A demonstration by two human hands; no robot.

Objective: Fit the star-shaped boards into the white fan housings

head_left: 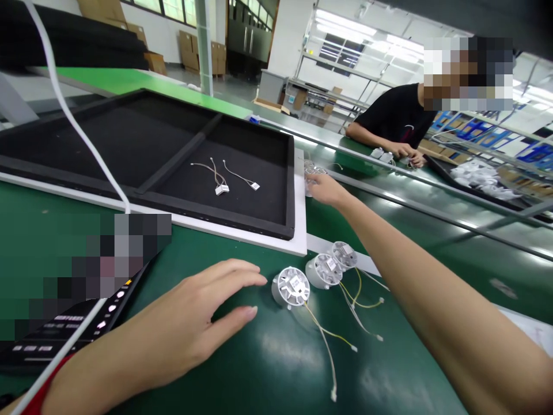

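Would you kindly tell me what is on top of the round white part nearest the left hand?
The round white part carries a small white tag amid grey ribs, and thin wires trail from its edge onto the green table. What lies beneath the tag is covered.

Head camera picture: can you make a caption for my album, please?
Left hand open beside a wired white round part, right hand at parts beside the black tray.

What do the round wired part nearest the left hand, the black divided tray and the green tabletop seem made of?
Round wired part: probably white plastic, judging by its smooth, molded-looking side. Black tray: possibly foam, given its matte, thick walls. Green tabletop: perhaps rubber or laminate; blurred reflections show its sheen.
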